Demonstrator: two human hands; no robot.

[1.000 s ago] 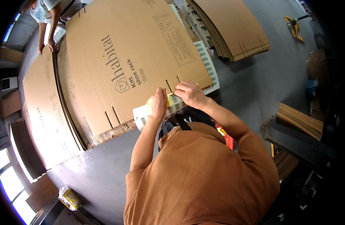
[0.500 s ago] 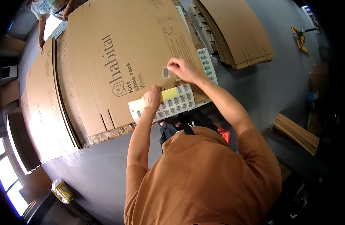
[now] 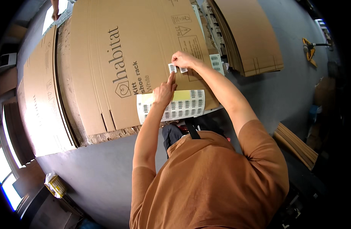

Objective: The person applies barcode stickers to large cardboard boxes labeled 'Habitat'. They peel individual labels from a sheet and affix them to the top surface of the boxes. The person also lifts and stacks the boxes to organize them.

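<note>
A flat printed cardboard carton [image 3: 95, 72] lies before me on a stack. My right hand [image 3: 186, 60] pinches the upper edge of a small white barcode label [image 3: 172, 68] against its printed face. With the index finger stretched out to the label's lower edge, my left hand [image 3: 164, 91] holds nothing; its other fingers are partly curled. Under that hand rests a sheet of barcode labels [image 3: 187, 108], its yellowish backing bare along the far part. A second small label [image 3: 183, 70] sits on the carton just right of the first, partly below my right hand.
Another label sheet [image 3: 216, 61] lies by the carton's right edge. Stacks of flat cardboard stand at the left [image 3: 40, 95] and far right [image 3: 255, 34]. A yellow-and-black tool [image 3: 309, 49] is on the floor. Someone's hand [image 3: 55, 15] shows at the far left.
My left hand has left the sheet's far edge and moved forward, its index finger reaching the label. My right hand has lowered the label onto the carton. The other person has mostly left view.
</note>
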